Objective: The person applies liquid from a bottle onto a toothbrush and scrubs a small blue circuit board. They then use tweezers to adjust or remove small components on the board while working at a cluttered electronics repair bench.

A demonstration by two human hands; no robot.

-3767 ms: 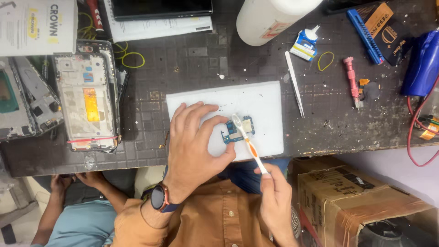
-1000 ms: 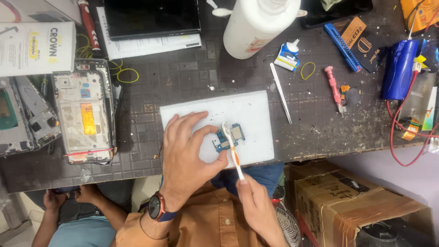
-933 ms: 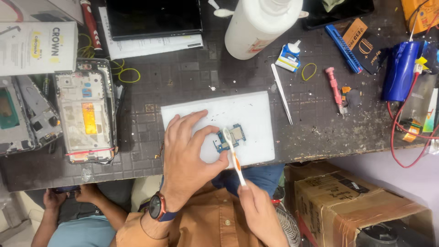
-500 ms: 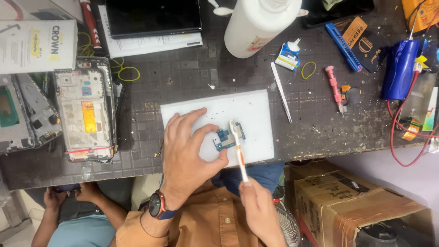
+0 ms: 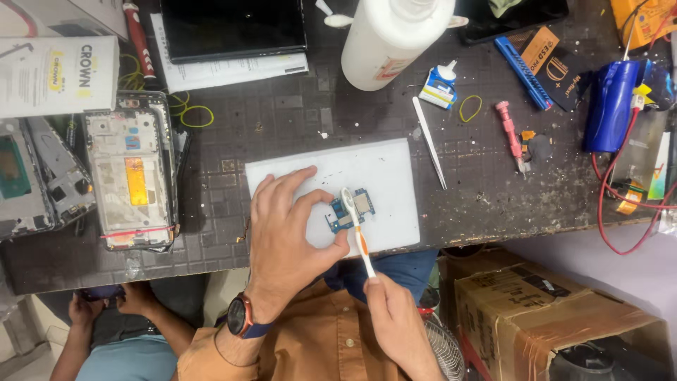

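- A white and orange toothbrush point(image 5: 358, 229) is held by its lower handle in the right hand point(image 5: 396, 321), the fingers closed around it; the bristle head is laid on a small blue circuit board point(image 5: 350, 210).
- The board is pinned to a white mat point(image 5: 384, 169) by the left hand point(image 5: 285, 236), the thumb pressed at the board's lower edge and the fingers spread over the mat to its left; nothing is gripped by this hand, it only bears down.
- The board lies directly under the brush head and just right of the left fingertips, near the middle of the mat.
- Brushing of the board is judged to be under way: the bristles are in contact, but whether any residue has been cleared cannot be told at this size, so how much is left stays open.
- A watch with a dark strap point(image 5: 242, 317) is worn on the left wrist.
- Beyond the mat, white plastic tweezers point(image 5: 429, 142) lie just to its right, and a pink-handled tool point(image 5: 510, 134) farther right.
- A large white bottle point(image 5: 395, 39) stands behind the mat, with a small blue and white bottle point(image 5: 440, 85) beside it.
- An opened phone frame point(image 5: 132, 173) rests well to the left, and another person's hands point(image 5: 113, 300) are seen below the table edge.
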